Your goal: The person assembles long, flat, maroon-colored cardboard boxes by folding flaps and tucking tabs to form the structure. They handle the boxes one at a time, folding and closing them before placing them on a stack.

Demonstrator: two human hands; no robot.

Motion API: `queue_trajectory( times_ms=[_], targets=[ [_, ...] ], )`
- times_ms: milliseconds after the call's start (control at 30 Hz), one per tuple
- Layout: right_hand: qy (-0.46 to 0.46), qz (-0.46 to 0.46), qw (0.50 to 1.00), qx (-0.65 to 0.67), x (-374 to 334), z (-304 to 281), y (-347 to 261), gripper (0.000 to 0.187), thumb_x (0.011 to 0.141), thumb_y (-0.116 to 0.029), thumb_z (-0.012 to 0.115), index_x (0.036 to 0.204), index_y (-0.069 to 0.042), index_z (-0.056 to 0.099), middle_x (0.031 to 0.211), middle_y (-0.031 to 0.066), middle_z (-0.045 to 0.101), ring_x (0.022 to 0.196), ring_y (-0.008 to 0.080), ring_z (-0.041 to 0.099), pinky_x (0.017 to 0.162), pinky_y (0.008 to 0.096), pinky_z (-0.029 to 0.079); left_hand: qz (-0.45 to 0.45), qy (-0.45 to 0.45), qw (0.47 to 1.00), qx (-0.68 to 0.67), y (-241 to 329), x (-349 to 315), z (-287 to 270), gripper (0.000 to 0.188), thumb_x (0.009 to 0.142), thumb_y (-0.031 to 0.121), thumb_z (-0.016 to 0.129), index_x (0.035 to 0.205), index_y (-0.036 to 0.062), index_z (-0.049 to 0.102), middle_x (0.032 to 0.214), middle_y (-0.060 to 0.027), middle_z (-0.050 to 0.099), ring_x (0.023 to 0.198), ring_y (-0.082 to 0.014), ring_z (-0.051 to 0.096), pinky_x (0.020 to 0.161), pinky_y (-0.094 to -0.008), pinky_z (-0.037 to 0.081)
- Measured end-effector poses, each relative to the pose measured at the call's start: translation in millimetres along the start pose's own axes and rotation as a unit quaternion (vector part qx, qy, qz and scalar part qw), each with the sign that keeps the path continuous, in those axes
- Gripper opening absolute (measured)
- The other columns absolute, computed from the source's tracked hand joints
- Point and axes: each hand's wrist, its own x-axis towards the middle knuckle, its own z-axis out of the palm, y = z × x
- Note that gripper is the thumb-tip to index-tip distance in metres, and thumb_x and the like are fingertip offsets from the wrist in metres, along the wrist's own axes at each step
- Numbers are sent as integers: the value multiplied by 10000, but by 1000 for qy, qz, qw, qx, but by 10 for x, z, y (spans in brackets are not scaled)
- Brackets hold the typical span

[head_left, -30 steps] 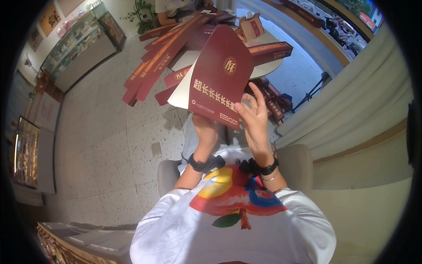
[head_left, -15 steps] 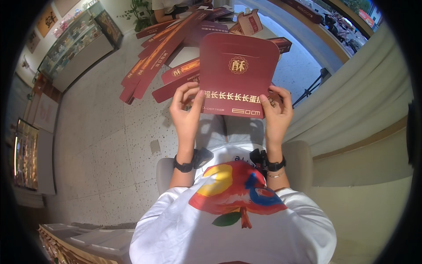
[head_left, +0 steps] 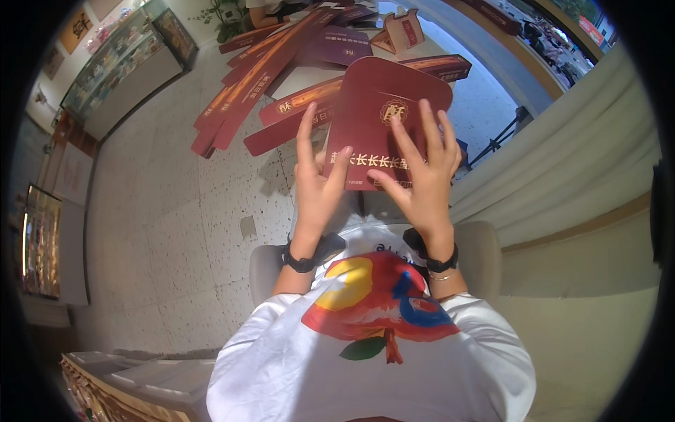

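Note:
A dark red cardboard carton point(head_left: 365, 141) with a rounded top flap and gold print stands upright before me. My left hand point(head_left: 320, 176) is at its left edge. The left thumb lies over the front, the index finger points up beside the edge, and the other fingers are partly hidden behind it. Across the carton's right front, my right hand point(head_left: 425, 165) is spread, its fingers apart and pointing up. Whether those fingertips press on the board I cannot tell.
Behind the carton, a table carries several long dark red boxes point(head_left: 242, 105) lying crosswise, a purple box point(head_left: 341, 48) and a folded carton with a handle point(head_left: 401, 34). A person's arm point(head_left: 264, 17) shows at the far side. A pale curtain point(head_left: 562, 141) hangs at the right.
My right hand has left the carton's right edge and come across its front, fingers spreading. My left index finger has straightened upward. The carton has shifted slightly right.

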Motion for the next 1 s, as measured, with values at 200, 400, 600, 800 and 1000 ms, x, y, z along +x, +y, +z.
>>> queue_trajectory(
  times_ms=[200,400,600,800,1000],
  targets=[
    [-129,-104,984,68,229,42,-115,752,800,-525,651,1424,-144,469,1515,18,397,1417,258,321,1154,568,121,136,-13,991,-7,-85,-110,-55,780,858,-92,634,1499,20,204,1547,-187,251,1253,-282,515,985,-372,508],
    [-142,-122,973,137,229,-17,-51,530,852,-309,641,1339,-115,559,1393,53,538,1352,265,433,1142,499,245,232,-46,969,65,-183,-140,-153,717,836,-89,672,1442,1,298,1400,-181,479,1091,-231,620,840,-336,568],
    [-121,-128,962,207,177,73,93,428,852,-274,658,1251,-122,632,1296,24,618,1279,237,511,1115,479,305,215,-53,965,143,19,-107,-103,470,838,-58,689,1272,-23,511,1230,-141,631,817,-164,703,630,-264,554],
    [-88,-98,971,198,187,63,63,431,768,-254,738,1162,-85,691,1224,79,663,1286,284,517,1118,499,284,190,-40,965,176,25,-58,-159,199,804,-27,725,994,-33,665,900,-102,724,746,-151,709,616,-237,538],
    [-38,-106,975,193,105,101,214,450,734,-331,765,1161,-197,712,1213,-3,676,1286,261,516,1128,518,219,222,-33,966,127,39,-84,-238,149,771,-36,745,899,-2,675,814,-72,720,659,-130,681,561,-228,497]
  ],
)
